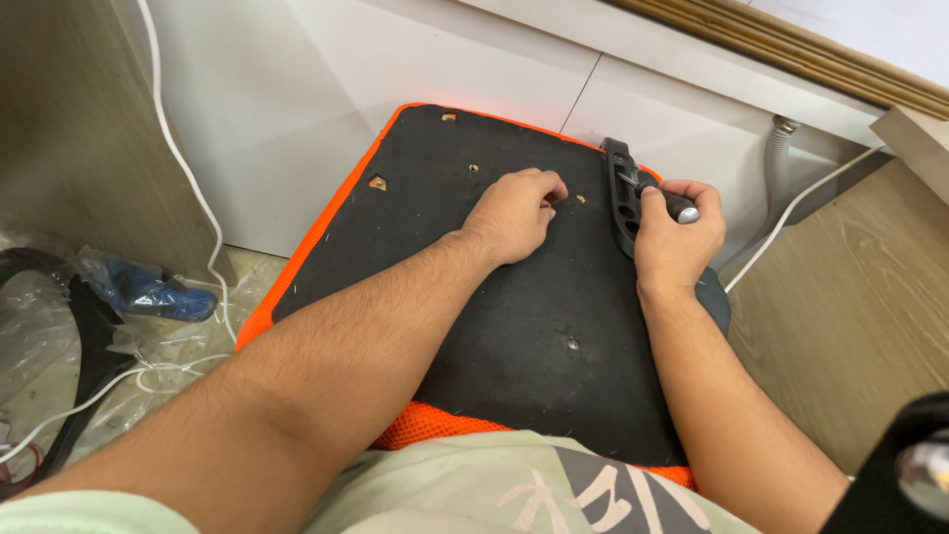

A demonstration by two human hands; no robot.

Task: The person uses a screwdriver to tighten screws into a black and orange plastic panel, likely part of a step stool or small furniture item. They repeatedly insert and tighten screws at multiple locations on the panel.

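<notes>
- The seat (474,326) lay upside down on the person's lap, its black underside up, orange mesh showing along the edges.
- A black bracket (621,193) sat on the underside near the far right edge.
- Bare screw holes dotted the panel; one (572,343) showed between the forearms.
- The right hand (677,237) was closed around a screwdriver (664,198), its tip at the bracket.
- The left hand (514,213) rested on the panel just beside the bracket, fingers curled into a loose fist; anything pinched inside was hidden.
- A white cable (188,168) ran down the wall at left.
- Plastic wrap (59,326) with a blue part (158,294) lay on the floor.
- A grey hose (778,163) stood at right.
</notes>
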